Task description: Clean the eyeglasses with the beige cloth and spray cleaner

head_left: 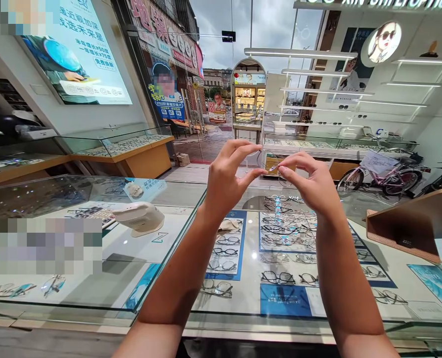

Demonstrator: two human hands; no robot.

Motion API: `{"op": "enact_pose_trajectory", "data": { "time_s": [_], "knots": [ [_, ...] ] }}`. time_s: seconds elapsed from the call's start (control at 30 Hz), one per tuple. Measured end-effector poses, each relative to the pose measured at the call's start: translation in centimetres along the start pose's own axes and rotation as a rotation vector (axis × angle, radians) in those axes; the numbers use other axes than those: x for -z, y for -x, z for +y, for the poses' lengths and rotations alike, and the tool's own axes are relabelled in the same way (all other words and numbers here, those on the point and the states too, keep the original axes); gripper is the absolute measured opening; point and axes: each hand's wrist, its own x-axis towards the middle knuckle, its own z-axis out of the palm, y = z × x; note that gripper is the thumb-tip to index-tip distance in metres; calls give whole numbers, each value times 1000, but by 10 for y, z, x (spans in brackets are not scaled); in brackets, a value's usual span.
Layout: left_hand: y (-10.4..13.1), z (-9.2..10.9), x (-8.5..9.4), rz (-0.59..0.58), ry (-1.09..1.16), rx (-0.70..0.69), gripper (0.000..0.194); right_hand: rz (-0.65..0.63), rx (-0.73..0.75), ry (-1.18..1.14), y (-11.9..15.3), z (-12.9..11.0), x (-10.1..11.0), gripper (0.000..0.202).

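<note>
Both of my hands are raised above the glass counter, pinching a thin, pale pair of eyeglasses (273,168) between them. My left hand (230,171) has its thumb and index finger closed about one side, with a faint curved rim near the fingertips. On the other side, my right hand (307,174) pinches close to the middle with thumb and fingers. The eyeglasses are small and see-through against the bright background, so their exact outline is hard to make out. Below the hands, several eyeglass frames (278,277) lie in rows inside the glass display case (239,318).
A white device (140,219) stands on the left counter. To the right is a brown wooden stand (403,226). Beyond the counter are a pink bicycle (385,171), an arched mirror (249,99), lit wall shelves (325,92) and another display case (124,149).
</note>
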Motion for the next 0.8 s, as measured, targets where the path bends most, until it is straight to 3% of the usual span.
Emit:
{"op": "enact_pose_trajectory", "data": {
  "time_s": [0.37,0.57,0.8],
  "knots": [
    [0,-1,1,-58,171,79,49,-41,-50,-138,-1,8,-1,18],
    [2,2,-2,-121,417,277,52,-61,-99,-216,-1,14,-5,17],
    [3,-8,-4,-154,576,361,54,-205,-269,-477,-2,16,-7,20]
  ]
}}
